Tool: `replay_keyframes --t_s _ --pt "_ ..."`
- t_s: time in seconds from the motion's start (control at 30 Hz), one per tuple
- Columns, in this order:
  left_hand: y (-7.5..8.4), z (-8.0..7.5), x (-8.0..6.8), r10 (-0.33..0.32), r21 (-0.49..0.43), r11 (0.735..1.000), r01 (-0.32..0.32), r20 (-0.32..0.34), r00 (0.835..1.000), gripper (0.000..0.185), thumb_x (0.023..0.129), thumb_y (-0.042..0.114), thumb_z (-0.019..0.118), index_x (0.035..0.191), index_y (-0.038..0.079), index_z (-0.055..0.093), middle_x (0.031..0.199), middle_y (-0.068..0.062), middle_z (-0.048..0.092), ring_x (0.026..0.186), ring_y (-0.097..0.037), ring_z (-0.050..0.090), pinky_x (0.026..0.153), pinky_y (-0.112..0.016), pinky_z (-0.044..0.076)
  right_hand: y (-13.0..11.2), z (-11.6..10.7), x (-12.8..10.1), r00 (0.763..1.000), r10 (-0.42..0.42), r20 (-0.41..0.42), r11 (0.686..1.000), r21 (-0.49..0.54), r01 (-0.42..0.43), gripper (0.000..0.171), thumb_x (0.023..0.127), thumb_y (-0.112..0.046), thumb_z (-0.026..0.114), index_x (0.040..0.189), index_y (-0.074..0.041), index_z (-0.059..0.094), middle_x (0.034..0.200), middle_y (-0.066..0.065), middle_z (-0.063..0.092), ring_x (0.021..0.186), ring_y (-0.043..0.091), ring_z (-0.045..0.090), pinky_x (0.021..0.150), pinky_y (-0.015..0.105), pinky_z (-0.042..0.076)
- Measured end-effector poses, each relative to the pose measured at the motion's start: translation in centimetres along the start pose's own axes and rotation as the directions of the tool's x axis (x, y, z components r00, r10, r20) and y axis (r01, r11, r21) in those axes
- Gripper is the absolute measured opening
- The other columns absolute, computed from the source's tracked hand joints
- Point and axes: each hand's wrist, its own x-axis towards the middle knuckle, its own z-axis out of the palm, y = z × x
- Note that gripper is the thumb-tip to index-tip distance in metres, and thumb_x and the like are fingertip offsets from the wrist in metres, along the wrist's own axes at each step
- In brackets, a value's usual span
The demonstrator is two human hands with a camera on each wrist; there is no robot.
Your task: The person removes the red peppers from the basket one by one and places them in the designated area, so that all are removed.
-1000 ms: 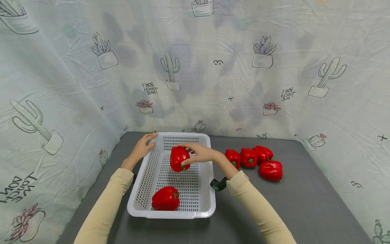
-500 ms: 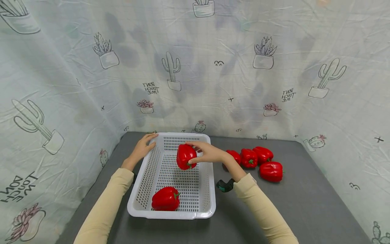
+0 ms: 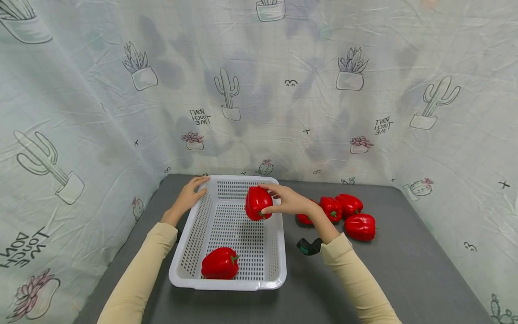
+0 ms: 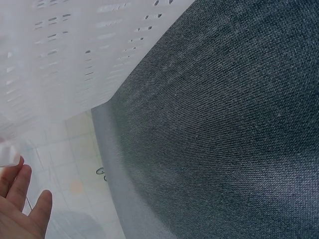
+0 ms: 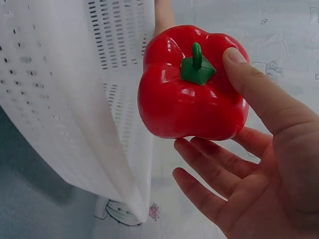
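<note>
A red bell pepper [image 3: 256,203] with a green stem is pinched in my right hand [image 3: 285,201], over the back right part of a white perforated plastic basket [image 3: 226,285]. The right wrist view shows the thumb on top of this pepper [image 5: 172,107] near its stem, with fingers beneath it. My left hand [image 3: 188,198] rests on the basket's back left rim, its fingers fairly straight. In the left wrist view, the fingertips of the left hand [image 4: 25,204] touch the rim. Another red bell pepper [image 3: 220,264] lies at the basket's near end.
Several red bell peppers lie on the grey table [image 3: 404,265] to the basket's right, including one near pepper [image 3: 360,227] and a far one [image 3: 349,204]. My right forearm partly covers the leftmost pepper [image 3: 304,219]. A cactus-print curtain [image 3: 267,112] hangs behind and at the sides.
My right hand has moved right with the bell pepper, from the middle of the basket towards its right rim, and slightly up. My left hand has stayed on the rim.
</note>
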Motion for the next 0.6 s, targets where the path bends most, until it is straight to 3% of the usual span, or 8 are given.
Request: replay_keyframes --t_s 0.6 --pt "-0.1 0.0 0.1 -0.007 -0.003 1.0 0.007 0.006 1.0 0.045 0.094 0.012 0.051 0.138 0.004 0.044 0.144 -0.02 0.034 0.13 -0.043 0.031 0.102 -0.063 0.024 1.4 -2.1 -3.5 0.992 0.023 -0.124 0.999 -0.027 -0.026 0.078 0.08 -0.031 0.073 0.145 -0.013 0.033 0.138 0.007 0.043 0.119 0.026 0.049 0.088 0.041 0.05"
